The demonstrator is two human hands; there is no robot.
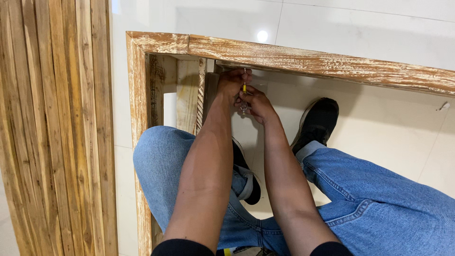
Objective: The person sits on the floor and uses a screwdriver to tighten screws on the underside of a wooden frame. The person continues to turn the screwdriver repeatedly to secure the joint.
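With both hands — left hand [232, 83] and right hand [256, 103] — closed on the screwdriver [244, 96], keep it square to the wooden frame [303, 60].

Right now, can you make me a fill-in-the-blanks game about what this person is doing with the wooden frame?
1. Both hands meet at a small tool with a ______ handle, close under the whitewashed wooden frame.
2. The person wears blue ______.
3. The person's black ______ rests on the white tiled floor.
4. A stack of plain wooden ______ stands along the left edge of the picture.

Missing words: yellow; jeans; shoe; slats
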